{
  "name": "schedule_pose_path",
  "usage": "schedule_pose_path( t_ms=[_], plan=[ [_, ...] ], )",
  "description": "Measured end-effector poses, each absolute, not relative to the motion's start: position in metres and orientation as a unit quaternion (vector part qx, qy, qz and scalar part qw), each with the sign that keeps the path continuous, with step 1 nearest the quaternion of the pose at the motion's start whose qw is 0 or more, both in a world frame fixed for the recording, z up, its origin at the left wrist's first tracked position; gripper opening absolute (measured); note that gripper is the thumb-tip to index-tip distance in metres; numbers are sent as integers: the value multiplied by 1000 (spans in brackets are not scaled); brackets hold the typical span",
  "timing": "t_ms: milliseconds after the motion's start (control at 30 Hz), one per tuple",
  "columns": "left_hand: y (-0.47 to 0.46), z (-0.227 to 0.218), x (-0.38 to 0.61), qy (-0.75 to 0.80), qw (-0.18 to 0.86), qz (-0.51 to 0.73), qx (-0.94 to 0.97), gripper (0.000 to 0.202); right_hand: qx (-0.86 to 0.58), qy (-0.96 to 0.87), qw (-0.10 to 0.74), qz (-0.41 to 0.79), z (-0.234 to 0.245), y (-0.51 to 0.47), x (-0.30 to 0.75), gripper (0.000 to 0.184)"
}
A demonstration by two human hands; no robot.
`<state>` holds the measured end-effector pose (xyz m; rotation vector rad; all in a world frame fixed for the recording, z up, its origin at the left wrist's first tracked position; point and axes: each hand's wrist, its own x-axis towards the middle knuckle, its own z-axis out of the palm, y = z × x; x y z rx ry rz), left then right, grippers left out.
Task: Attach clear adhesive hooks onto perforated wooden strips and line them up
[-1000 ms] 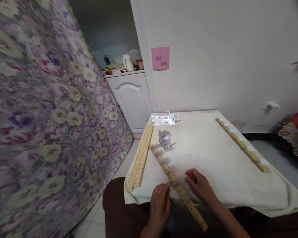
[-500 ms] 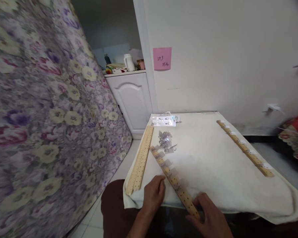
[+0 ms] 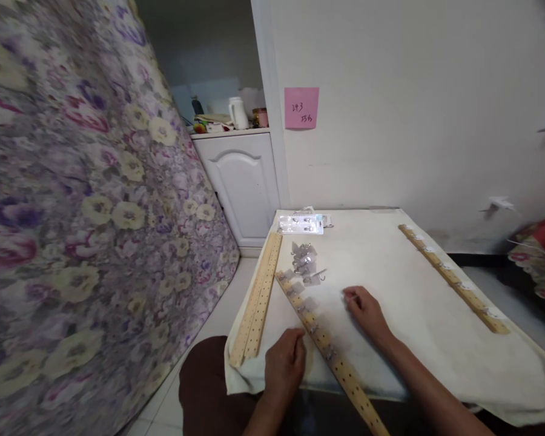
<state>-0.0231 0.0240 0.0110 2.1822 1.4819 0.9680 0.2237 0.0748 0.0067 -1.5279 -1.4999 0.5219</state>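
My left hand [image 3: 285, 362] is a fist on the near part of the table, close against the left edge of a perforated wooden strip [image 3: 352, 384]. What it holds, if anything, is hidden. Several metal hooks with clear backings sit along the strip's far half, and its near end sticks out past the table edge. My right hand [image 3: 367, 313] is over the cloth to the right of the strip, fingers curled and nothing visible in them. Ahead and to its left lies a pile of clear-backed hooks [image 3: 303, 259], with one loose hook [image 3: 319, 277] at its near side.
Bare perforated strips [image 3: 260, 306] lie side by side along the left edge. At the right edge is another strip with hooks [image 3: 454, 281]. Packaged hooks [image 3: 300, 224] are at the back of the white cloth [image 3: 418, 357]. A floral curtain [image 3: 95, 212] hangs at left.
My right hand has let go of the strip's near end and moved forward over the cloth. My left hand stays about where it was. The view has shifted slightly.
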Motion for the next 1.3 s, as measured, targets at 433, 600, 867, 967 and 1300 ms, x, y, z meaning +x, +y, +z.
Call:
schedule_pose_path(
  t_ms=[433,600,867,967,1300],
  plan=[
    [25,5,-26,516,164,314,779,22,-609,-625,452,186,-2,174,204,19],
    [26,7,-25,520,159,312,779,21,-629,-608,452,178,8,146,217,20],
    [26,7,-24,516,151,311,784,21,-687,-557,444,141,21,83,263,19],
    [26,7,-23,520,158,318,777,21,-668,-538,464,220,22,63,272,21],
    [5,17,-12,552,228,357,718,22,-540,-432,508,513,23,0,243,30]
  ],
)
